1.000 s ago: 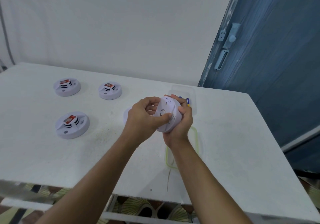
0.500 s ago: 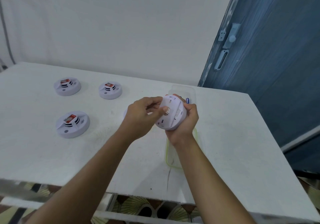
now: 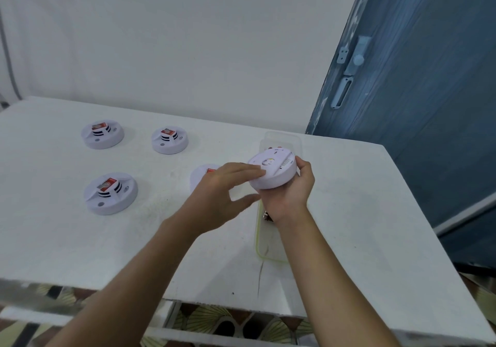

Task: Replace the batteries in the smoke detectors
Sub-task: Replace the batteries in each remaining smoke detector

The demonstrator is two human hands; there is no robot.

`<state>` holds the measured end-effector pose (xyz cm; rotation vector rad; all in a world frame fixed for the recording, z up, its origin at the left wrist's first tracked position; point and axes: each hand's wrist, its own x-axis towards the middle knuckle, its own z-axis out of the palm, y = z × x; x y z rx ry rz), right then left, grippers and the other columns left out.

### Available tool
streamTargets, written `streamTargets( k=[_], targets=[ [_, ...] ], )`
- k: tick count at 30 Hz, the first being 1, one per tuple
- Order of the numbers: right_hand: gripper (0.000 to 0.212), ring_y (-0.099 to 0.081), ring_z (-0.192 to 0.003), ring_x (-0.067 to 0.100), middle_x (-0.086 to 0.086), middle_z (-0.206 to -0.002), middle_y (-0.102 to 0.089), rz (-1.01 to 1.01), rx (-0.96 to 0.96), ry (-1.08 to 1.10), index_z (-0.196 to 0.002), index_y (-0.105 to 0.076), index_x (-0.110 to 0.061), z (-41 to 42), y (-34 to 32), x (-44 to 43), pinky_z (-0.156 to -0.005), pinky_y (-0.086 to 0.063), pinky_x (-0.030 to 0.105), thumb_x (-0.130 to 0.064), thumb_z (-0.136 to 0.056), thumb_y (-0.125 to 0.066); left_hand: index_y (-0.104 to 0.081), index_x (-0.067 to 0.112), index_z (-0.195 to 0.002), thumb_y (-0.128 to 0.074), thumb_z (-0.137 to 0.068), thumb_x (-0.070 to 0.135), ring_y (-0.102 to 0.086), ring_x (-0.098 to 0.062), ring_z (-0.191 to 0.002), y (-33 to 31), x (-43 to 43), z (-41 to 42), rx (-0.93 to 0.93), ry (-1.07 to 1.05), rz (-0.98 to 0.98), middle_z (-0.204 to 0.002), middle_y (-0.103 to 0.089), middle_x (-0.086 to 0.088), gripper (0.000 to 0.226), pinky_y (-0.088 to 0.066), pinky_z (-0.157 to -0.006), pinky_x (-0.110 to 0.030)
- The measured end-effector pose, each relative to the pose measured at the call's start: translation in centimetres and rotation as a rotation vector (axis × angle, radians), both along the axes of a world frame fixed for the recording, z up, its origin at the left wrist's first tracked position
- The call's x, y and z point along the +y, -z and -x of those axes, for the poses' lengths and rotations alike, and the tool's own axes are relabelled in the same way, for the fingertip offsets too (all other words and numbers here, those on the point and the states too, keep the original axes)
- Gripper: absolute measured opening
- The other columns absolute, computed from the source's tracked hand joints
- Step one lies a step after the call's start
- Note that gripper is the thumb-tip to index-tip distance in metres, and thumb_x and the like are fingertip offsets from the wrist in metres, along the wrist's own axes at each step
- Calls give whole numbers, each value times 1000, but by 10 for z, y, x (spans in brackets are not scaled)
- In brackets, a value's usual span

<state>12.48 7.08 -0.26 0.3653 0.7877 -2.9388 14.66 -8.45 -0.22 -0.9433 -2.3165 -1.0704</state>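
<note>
Cradling the smoke detector from below, the right hand curls its fingers round the rim and holds it above a clear container on the white table. The left hand grips nothing (fingers straight) and its tips touch the detector's upturned face. Behind it sits a half-hidden detector. Well to the left lie three more, each with a red-labelled top: the near detector, then the middle detector and the far detector.

No lettering can be read (the red labels on the smoke detectors are blurred).
</note>
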Motion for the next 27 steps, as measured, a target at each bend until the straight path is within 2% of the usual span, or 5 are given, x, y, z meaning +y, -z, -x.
streamTargets(
  k=[5,9,16,21,27],
  targets=[
    [35,-60,-85,25,6,-90,-65,-57,-7,-32,-102,-63,-16,-1,0,-2,-69,-47,33,-40,-95,-38,-76,5,-99,-78,-79,2,-67,-9,-98,5,0,5,103,-53,-60,-103,-74,-2,20,-49,-88,-15],
    [28,-56,-87,24,5,-95,-58,-132,22,-4,-104,-60,-16,-5,0,-5,-74,-44,35,-35,-87,-49,-74,12,-100,-75,-82,14,-64,1,-98,-1,-4,4,-58,-49,-50,-102,-73,5,19,-46,-84,-10],
    [24,-64,-88,23,4,-92,-66,-179,74,-52,-122,-63,-22,-10,-7,-11,-79,-54,37,-30,-101,-53,-39,21,-146,-80,-78,31,-45,-3,-131,0,4,5,-357,79,-29,-144,-47,11,80,-40,-104,-18],
    [34,-61,-113,24,7,-135,-62,-353,70,-97,-134,-61,-31,-3,-4,-10,-94,-50,45,-37,-102,-51,-52,22,-136,-71,-88,20,-60,-2,-116,-5,4,5,-563,25,-303,-126,-64,14,52,-50,-93,-19],
    [38,-64,-103,21,3,-110,-72,-540,-67,-85,-129,-66,-9,-2,-5,-4,-80,-53,32,-31,-98,-61,-61,4,-123,-55,-95,17,-68,-29,-106,-9,-9,9,-819,121,-703,-114,-71,-12,32,-56,-88,-36]
  ],
)
